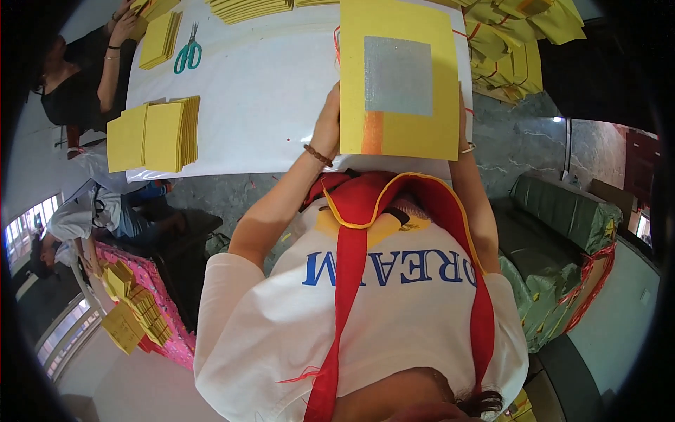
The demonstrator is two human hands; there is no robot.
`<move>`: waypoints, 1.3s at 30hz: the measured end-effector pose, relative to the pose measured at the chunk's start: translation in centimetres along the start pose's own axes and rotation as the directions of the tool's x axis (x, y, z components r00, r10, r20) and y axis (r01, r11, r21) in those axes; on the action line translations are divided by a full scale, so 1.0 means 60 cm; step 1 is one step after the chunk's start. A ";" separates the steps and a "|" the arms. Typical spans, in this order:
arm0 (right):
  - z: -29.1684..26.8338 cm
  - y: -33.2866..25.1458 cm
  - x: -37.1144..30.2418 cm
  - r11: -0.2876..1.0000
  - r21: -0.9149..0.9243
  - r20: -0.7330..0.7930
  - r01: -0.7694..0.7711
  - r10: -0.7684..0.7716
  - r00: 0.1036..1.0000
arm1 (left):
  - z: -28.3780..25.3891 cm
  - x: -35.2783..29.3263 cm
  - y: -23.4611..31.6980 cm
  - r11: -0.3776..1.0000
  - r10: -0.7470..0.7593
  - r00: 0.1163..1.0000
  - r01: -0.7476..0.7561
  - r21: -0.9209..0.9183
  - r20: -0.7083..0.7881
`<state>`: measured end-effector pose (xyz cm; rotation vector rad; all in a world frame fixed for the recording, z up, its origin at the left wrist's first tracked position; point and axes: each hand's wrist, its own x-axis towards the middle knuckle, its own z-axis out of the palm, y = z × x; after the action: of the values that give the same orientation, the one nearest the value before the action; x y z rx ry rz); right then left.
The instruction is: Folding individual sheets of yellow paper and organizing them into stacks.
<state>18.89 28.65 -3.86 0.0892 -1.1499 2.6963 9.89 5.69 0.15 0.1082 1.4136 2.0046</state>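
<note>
A stack of yellow joss paper (411, 133) with a silver square and an orange strip on its top face is upright before me, over the table's near right part. My left hand (329, 121) presses against its left side, closed on it, its fingers mostly hidden behind the paper. On the right side, my right hand (463, 130) grips the same stack; only a sliver of it shows past the edge. Red string (337, 43) peeks out at the left side of the stack, with more ends at its right.
Teal-handled scissors (188, 56) and a yellow paper stack (171, 133) lie on the white table (246, 105). Tied yellow bundles (510, 67) are piled at the far right. One person (81, 77) handles paper at far left; another sits by a pink-covered surface (158, 302).
</note>
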 end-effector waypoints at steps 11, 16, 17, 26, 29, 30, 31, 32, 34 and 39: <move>0.160 -0.134 -0.042 0.020 -0.942 0.327 0.336 -0.176 0.928 | 0.015 -0.091 0.191 -0.046 0.223 0.598 -0.783 0.621 0.770; 0.161 -0.126 -0.046 0.078 -0.960 0.265 0.270 -0.067 0.962 | 0.015 -0.093 0.188 -0.174 0.181 0.526 -0.814 0.554 0.831; 0.160 -0.125 -0.046 0.078 -0.959 0.266 0.271 -0.070 0.962 | 0.015 -0.092 0.189 -0.176 0.179 0.525 -0.815 0.552 0.832; 0.144 -0.122 -0.046 0.243 -0.934 0.248 0.260 -0.081 0.965 | 0.021 -0.068 0.202 0.082 0.156 0.519 -0.855 0.513 0.840; 0.141 -0.122 -0.046 0.268 -0.930 0.241 0.250 -0.067 0.968 | 0.019 -0.059 0.202 0.202 0.149 0.560 -0.824 0.529 0.815; 0.141 -0.122 -0.046 0.274 -0.929 0.242 0.251 -0.065 0.968 | 0.019 -0.058 0.202 0.261 0.123 0.606 -0.784 0.564 0.786; 0.141 -0.122 -0.046 0.280 -0.927 0.244 0.251 -0.062 0.968 | 0.019 -0.058 0.203 0.317 0.095 0.650 -0.738 0.596 0.754; 0.141 -0.122 -0.045 0.280 -0.927 0.243 0.252 -0.065 0.968 | 0.019 -0.056 0.203 0.316 0.093 0.649 -0.739 0.595 0.755; 0.141 -0.122 -0.045 0.313 -0.923 0.220 0.225 -0.053 0.974 | 0.019 -0.054 0.202 0.380 0.076 0.690 -0.688 0.619 0.720; 0.140 -0.120 -0.049 0.364 -0.909 0.196 0.203 -0.054 0.979 | 0.025 -0.054 0.208 0.455 -0.005 0.761 -0.576 0.679 0.648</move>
<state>23.05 26.94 6.66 0.1663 -2.4047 1.5094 7.13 2.75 12.51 1.4064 1.8951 1.0685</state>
